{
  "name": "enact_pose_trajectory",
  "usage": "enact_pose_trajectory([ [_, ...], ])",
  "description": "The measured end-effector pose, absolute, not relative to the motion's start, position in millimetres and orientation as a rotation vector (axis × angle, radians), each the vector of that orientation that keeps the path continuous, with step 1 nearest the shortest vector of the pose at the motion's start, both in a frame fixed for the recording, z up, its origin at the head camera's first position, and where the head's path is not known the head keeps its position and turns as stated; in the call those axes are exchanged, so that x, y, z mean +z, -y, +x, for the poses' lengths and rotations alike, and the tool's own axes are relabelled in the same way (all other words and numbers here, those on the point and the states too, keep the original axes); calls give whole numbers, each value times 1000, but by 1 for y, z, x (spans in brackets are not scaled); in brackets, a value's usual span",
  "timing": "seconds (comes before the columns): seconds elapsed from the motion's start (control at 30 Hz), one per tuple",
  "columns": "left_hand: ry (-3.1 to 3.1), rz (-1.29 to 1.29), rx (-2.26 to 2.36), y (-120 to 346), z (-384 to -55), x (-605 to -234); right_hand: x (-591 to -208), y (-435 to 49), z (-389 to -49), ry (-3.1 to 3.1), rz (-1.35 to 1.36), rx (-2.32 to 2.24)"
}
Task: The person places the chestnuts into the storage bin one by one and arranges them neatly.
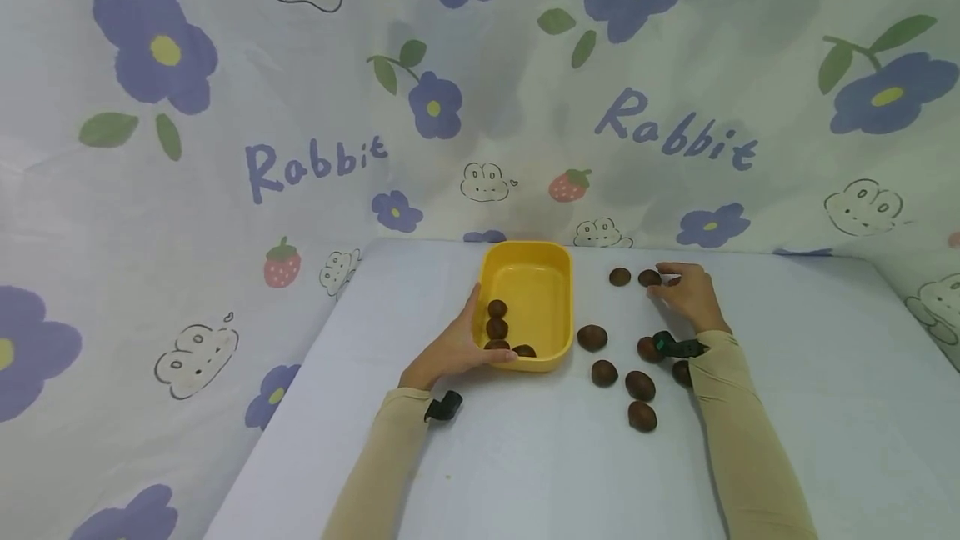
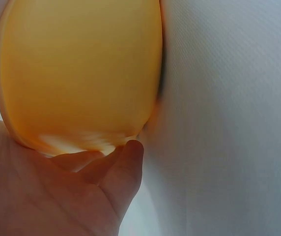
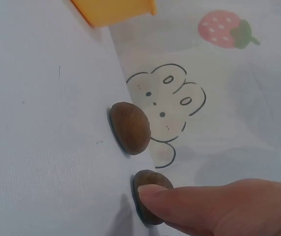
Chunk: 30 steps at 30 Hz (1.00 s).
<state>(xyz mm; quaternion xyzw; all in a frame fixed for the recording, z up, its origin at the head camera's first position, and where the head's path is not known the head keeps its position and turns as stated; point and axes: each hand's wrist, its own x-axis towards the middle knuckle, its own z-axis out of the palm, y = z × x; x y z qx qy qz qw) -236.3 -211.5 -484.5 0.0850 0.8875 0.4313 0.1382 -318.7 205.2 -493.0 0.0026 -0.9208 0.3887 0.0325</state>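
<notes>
My left hand point(image 1: 461, 344) holds the yellow plastic box point(image 1: 567, 298) at its near left corner, thumb along the near rim and fingers at the left side. In the left wrist view, curled fingertips point(image 2: 130, 150) lie against the box wall point(image 2: 81, 73). Several brown chestnuts point(image 1: 497, 328) sit inside along the left and near walls. At the back right of the table, my right hand point(image 1: 692, 298) pinches a chestnut point(image 1: 649, 277) between thumb and finger; in the right wrist view the thumb covers part of this chestnut point(image 3: 148, 206). Another chestnut point(image 3: 130, 129) lies beside it.
Several loose chestnuts point(image 1: 641, 386) are scattered on the white table point(image 1: 540, 465) right of the box, some beside the right wrist. One chestnut point(image 1: 675, 281) is partly hidden behind the right hand. A printed cloth point(image 1: 480, 107) hangs behind the table.
</notes>
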Motion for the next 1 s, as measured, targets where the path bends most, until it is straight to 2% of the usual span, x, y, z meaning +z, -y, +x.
enact_pose_trajectory([
  [1.0,-2582,223,1210,209,-234,-481,-487,-198,-315,2801,26,1156],
])
